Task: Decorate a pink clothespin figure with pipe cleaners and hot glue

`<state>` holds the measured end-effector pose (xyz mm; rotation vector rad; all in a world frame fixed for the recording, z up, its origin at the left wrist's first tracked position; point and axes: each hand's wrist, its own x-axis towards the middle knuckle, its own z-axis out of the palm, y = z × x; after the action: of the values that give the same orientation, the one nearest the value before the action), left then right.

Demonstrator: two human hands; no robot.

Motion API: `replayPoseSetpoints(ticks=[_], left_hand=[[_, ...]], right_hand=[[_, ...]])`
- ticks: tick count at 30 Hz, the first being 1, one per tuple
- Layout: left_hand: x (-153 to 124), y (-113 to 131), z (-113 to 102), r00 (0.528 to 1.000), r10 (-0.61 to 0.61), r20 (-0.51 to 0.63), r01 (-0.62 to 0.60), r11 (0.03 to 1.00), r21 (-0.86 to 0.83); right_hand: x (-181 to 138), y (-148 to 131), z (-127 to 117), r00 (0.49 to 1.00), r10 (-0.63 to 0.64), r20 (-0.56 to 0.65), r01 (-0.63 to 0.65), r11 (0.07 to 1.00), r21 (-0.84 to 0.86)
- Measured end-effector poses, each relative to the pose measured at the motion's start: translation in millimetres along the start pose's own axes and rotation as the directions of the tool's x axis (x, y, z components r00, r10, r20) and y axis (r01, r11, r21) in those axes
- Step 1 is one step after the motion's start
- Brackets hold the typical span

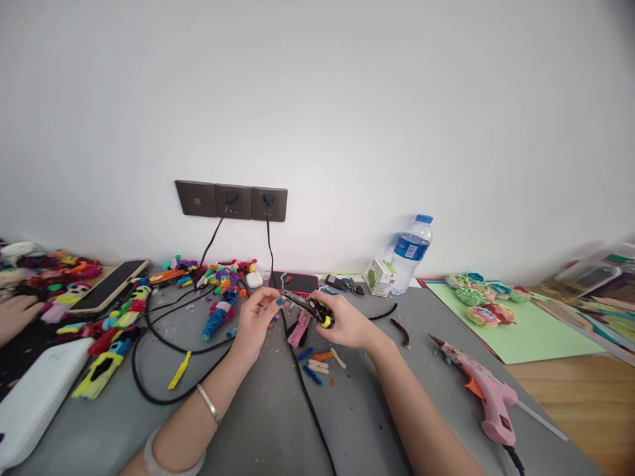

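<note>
My right hand (342, 320) is closed around the black-and-yellow handles of scissors (311, 305), whose dark blades point left toward my other hand. With fingertips pinched together, my left hand (258, 320) is at the blade tips; what it holds is too small to make out, and a speck of blue shows there. Below the blades lies a pink and black fuzzy piece (299, 328). Short cut bits of pipe cleaner, blue (312, 376), orange (322, 356) and cream (318, 367), lie on the grey table near my right wrist.
Black cables (173, 400) loop across the table. Fuzzy dolls (104, 363), a phone (106, 287) and a white device (42, 396) are left, with another person's hand (17, 317). To the right are a water bottle (411, 254), green paper (540, 330) and a pink glue gun (489, 396).
</note>
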<state>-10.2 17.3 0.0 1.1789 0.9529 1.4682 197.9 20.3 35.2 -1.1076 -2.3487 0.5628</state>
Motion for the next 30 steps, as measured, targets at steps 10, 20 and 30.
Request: replayPoseSetpoints(ticks=[10,20,30], left_hand=[[-2.5,4.5,1.2,0.999,0.014,-0.031,-0.013,1.000,0.016],[-5.0,6.4,3.0,1.000,0.019,-0.020,-0.018,0.998,0.054],[-1.5,4.7,1.1,0.999,-0.041,-0.021,0.039,0.996,-0.082]], right_hand=[[0.8,-0.6,1.1,1.000,0.013,-0.017,-0.013,1.000,-0.008],[1.5,1.0,4.9,0.998,0.030,-0.048,-0.027,0.998,0.050],[0.9,1.9,6.0,0.998,-0.044,-0.044,0.045,0.998,0.034]])
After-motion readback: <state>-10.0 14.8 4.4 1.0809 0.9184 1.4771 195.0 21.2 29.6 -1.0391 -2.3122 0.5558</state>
